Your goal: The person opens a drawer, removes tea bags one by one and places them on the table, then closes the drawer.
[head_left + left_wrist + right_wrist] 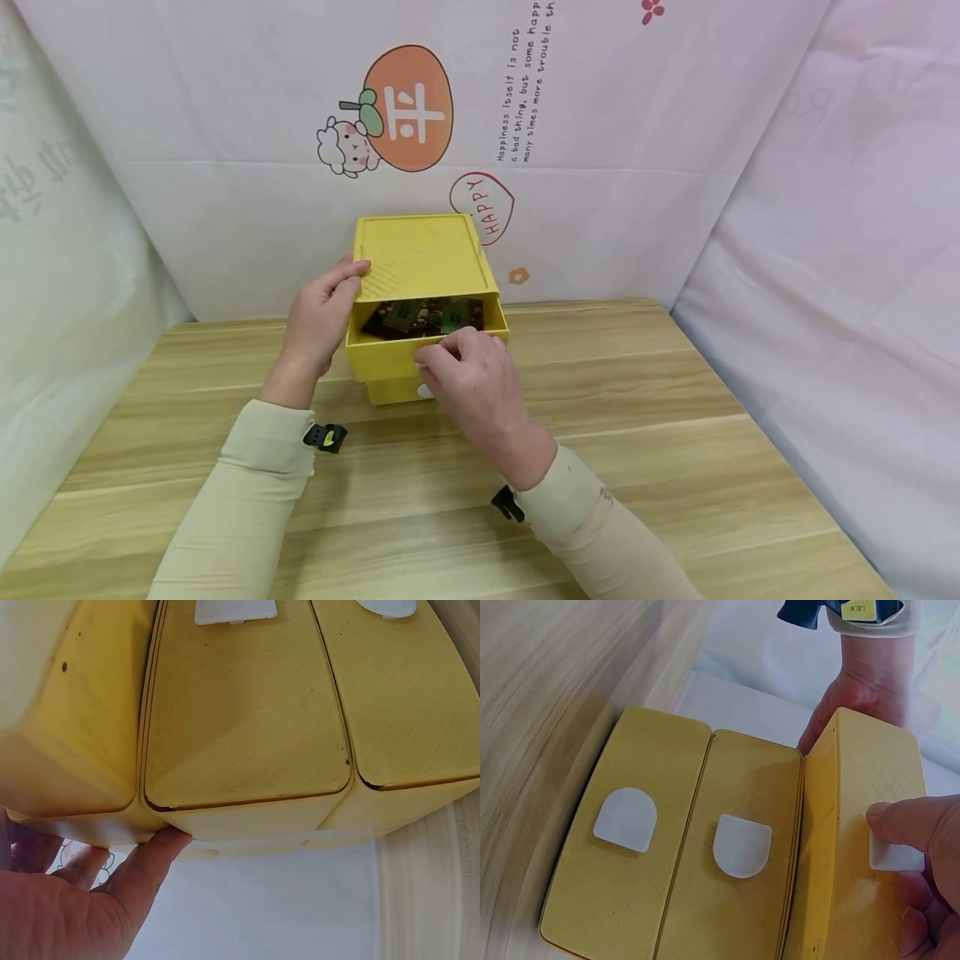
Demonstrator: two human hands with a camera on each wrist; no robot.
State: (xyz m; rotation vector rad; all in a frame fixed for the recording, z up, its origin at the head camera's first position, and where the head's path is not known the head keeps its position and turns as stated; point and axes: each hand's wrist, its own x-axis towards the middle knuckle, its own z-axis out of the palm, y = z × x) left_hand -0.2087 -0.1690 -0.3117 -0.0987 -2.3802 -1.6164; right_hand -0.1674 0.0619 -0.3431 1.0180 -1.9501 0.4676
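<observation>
A small yellow drawer cabinet [420, 250] with three stacked drawers stands on the table. Its top drawer [378, 360] is pulled partway out, and dark packets with green labels [455, 317] lie inside. My right hand [480, 387] is at the drawer's front; in the right wrist view its thumb and fingers pinch the white handle [894, 857]. Against the cabinet's left side rests my left hand [318, 321], fingers extended along the side and upper edge. Both lower drawers, the middle one [754, 772] and the bottom one [656, 761], are closed, each with a white handle.
The wood-patterned table [615, 467] extends around the cabinet on both sides and in front. Behind stands a white printed cloth [600, 208], close to the cabinet's back. More white cloth [847, 250] hangs at the right and left sides.
</observation>
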